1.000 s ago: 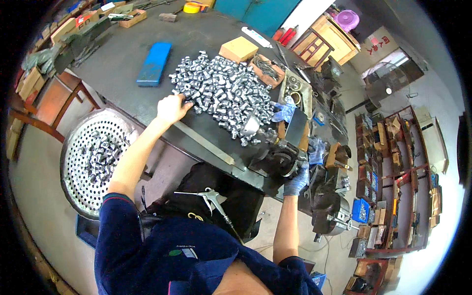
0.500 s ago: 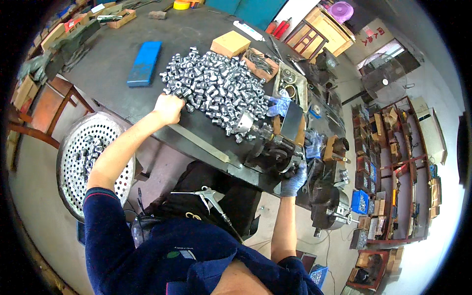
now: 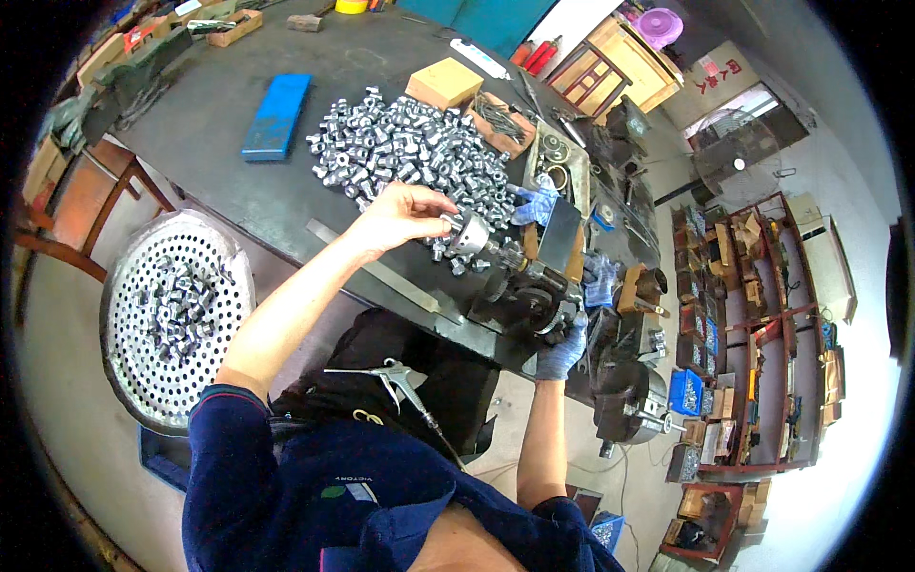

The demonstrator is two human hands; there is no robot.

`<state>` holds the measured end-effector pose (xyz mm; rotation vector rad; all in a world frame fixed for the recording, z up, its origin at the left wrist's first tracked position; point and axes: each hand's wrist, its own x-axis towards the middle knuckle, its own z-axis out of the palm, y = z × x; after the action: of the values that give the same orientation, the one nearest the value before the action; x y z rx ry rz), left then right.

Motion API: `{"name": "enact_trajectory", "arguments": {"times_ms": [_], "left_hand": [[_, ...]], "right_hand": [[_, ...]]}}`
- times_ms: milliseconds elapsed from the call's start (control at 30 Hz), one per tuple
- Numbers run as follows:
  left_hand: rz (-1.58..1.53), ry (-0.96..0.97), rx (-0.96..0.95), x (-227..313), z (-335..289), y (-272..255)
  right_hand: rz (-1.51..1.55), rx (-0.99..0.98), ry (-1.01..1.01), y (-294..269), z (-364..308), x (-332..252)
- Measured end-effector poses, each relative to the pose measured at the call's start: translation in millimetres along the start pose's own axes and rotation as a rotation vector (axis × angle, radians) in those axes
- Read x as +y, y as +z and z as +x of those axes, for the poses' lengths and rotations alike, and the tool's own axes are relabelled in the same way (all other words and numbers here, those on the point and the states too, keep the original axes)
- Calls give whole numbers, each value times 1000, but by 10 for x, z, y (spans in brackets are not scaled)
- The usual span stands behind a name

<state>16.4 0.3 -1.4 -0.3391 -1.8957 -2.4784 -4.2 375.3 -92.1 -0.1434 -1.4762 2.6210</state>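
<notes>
- Head view, left hand (image 3: 405,217): bare, thumb and fingers brought narrow at the near left side of a silver chuck (image 3: 469,234); whether a small part sits between the fingertips, cannot tell.
- Right hand (image 3: 560,357): in a blue-grey glove, against the near right side of a dark machine (image 3: 536,297); the fingers are partly hidden, so their grip cannot be told.
- Metal fittings (image 3: 410,148): silver, many, heaped on the worktop (image 3: 214,110), just beyond the left hand and chuck.
- Perforated pan (image 3: 143,262): round, silver, left of the worktop, with a smaller heap of fittings inside.
- Blue case (image 3: 276,119): oblong, left of the large heap.
- Yellow block (image 3: 444,83): at the heap's far side.
- Open box (image 3: 503,126): thin metal pieces inside, right of the block.
- Flat metal strip (image 3: 400,288): along the worktop's near edge.
- Air gun (image 3: 404,381): silver, over the person's lap.
</notes>
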Motion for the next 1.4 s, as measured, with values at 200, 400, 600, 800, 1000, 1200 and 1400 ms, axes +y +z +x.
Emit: {"name": "enact_trajectory", "arguments": {"times_ms": [200,400,600,800,1000,1200,1400], "left_hand": [[70,-68,-17,76,64,-36],[239,-25,-53,165,132,-24],[170,36,-89,133,96,-40],[177,25,-34,98,72,-23],[291,152,-61,80,84,71],[343,202,-54,76,63,102],[121,77,-4,-81,59,44]], "right_hand": [[-2,140,-84,367,-133,-27],[-128,257,-28,229,-186,-145],[-77,58,-79,618,-420,-669],[-59,24,-164,871,187,-871],[-168,152,-233,577,998,-417],[-221,185,-116,198,752,122],[-171,51,3,216,614,178]]}}
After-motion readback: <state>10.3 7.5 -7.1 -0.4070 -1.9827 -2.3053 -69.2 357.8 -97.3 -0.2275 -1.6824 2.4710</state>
